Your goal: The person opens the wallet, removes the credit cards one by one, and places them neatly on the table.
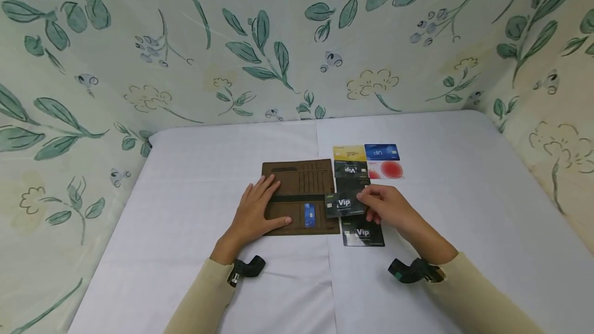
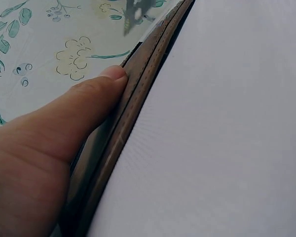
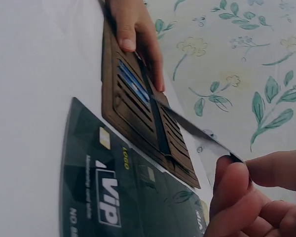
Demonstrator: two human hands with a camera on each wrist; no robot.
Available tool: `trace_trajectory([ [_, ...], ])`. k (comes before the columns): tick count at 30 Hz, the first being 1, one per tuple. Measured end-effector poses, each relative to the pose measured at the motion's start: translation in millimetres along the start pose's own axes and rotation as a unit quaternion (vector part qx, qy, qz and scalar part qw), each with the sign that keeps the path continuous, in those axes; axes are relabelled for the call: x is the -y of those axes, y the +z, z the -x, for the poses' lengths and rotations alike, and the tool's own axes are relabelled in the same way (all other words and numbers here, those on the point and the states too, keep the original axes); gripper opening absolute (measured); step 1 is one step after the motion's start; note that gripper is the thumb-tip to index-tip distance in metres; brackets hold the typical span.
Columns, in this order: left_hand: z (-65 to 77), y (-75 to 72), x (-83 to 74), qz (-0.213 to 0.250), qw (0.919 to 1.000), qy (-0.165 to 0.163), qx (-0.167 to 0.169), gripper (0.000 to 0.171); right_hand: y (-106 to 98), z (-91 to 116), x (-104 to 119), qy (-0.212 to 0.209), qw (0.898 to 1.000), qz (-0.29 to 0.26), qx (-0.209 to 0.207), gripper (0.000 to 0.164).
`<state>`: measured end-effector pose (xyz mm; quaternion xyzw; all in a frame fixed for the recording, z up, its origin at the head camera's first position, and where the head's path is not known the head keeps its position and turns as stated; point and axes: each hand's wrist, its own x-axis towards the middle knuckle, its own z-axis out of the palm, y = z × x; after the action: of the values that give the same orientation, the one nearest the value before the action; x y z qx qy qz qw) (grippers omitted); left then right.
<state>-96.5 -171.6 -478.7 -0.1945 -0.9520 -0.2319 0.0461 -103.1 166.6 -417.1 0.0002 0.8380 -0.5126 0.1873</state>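
Observation:
A brown wallet [image 1: 287, 184] lies spread wide on the white cloth, with card slots on both halves. My left hand [image 1: 252, 209] rests on its left side, fingers spread; in the left wrist view the thumb [image 2: 96, 94] presses the wallet's edge. Between thumb and fingers, my right hand [image 1: 394, 209] pinches a black Vip card [image 1: 341, 204] by its right end. That card is raised and overlaps the wallet's right edge; the right wrist view shows it nearly edge-on. A blue card [image 1: 309, 215] sits in a slot of the wallet's near half.
Right of the wallet, several cards lie in a column: yellow [image 1: 349, 153], black [image 1: 350, 169] and more black Vip cards [image 1: 363, 236]. Beside the upper ones are a blue card [image 1: 382, 152] and a white card with a red circle [image 1: 391, 169]. Leaf-patterned fabric [image 1: 278, 66] stands behind the table.

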Motion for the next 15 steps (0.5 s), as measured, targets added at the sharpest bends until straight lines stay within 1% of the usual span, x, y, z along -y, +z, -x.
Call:
trace_trajectory([
  [4,0.2,-1.0,-0.5,0.001,1.0000,-0.004,0.003,0.098,-13,6,-2,0.004,0.999,-0.026,-0.024,0.034],
  [10,0.4,-1.0,-0.4,0.000,0.9999,-0.006,0.010,0.097,-33,15,-17,0.011,0.995,-0.082,-0.052,0.044],
  [15,-0.2,-0.2,0.0,0.002,1.0000,0.000,0.003,0.097,-44,16,-28,0.010,0.993,-0.093,-0.076,0.047],
])
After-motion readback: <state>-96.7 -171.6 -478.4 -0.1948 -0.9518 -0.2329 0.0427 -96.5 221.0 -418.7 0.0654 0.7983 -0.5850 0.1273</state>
